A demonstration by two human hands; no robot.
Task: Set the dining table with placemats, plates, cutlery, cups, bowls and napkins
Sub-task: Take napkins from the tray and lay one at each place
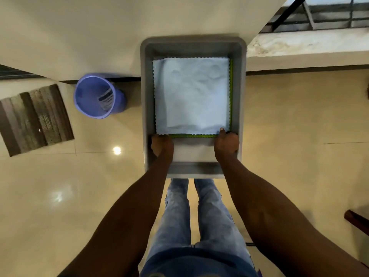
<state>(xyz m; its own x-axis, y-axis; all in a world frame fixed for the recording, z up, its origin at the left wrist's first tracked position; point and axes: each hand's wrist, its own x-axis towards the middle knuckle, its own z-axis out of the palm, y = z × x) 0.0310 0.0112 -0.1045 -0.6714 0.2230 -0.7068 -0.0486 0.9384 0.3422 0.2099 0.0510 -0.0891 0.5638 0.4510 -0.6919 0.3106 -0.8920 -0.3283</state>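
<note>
A grey plastic bin (145, 100) stands on the floor straight ahead of me. Inside it lies a light blue cloth (191, 96) with a scalloped edge, on top of a green cloth (192, 135) of which only the near and right edges show. My left hand (162, 145) reaches into the bin at the near left corner of the cloths, fingers curled at their edge. At the near right corner my right hand (226, 144) grips the stack, thumb on top of the blue cloth. A bare strip of the bin's floor shows between my wrists.
A blue plastic bucket (95, 96) stands left of the bin, by the wall. A brown striped doormat (34, 118) lies further left. A raised ledge (305, 50) runs at the right. A dark wooden edge (357, 218) juts in at far right. My legs are below the bin.
</note>
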